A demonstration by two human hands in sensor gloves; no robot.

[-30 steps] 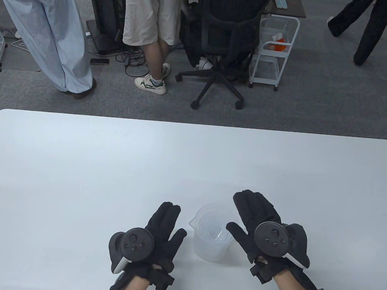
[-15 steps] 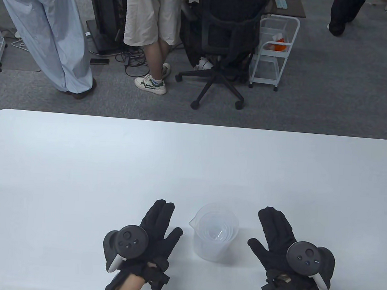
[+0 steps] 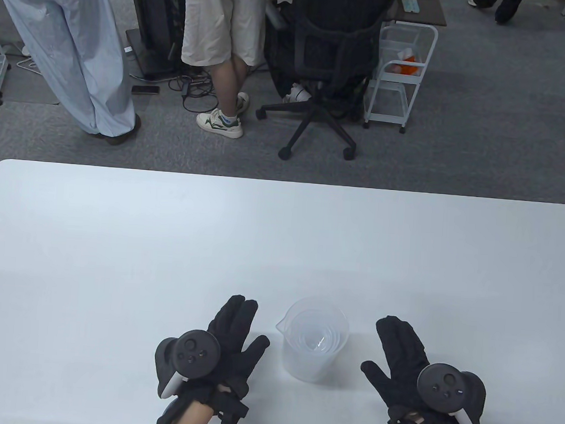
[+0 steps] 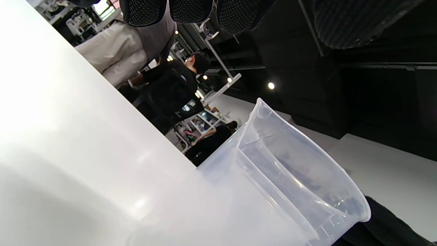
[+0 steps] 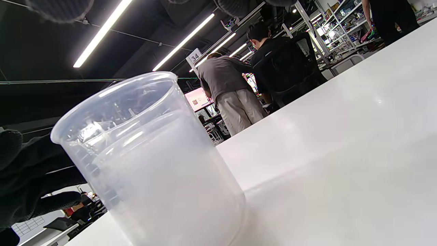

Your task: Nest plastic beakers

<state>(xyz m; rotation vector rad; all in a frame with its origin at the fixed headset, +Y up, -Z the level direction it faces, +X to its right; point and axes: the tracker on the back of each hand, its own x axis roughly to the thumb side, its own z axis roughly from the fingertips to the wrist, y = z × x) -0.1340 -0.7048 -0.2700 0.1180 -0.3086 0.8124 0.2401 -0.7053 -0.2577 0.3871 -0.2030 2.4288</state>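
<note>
A stack of clear plastic beakers (image 3: 314,338), smaller ones nested inside the largest, stands upright on the white table (image 3: 281,231) near its front edge. Its spout points left. My left hand (image 3: 237,331) rests flat on the table just left of the stack, fingers spread, holding nothing. My right hand (image 3: 398,353) rests flat just right of it, also empty. Neither hand touches the stack. The stack fills the lower right of the left wrist view (image 4: 283,184) and the left of the right wrist view (image 5: 153,164).
Beyond the far table edge are standing people (image 3: 67,50), an office chair (image 3: 324,71) and a white wire cart (image 3: 401,71). The table surface stretches bare to the left, right and back.
My right hand has moved away from the beaker stack, to the right and back toward me, and settled flat. My left hand has shifted only slightly. The stack has not moved.
</note>
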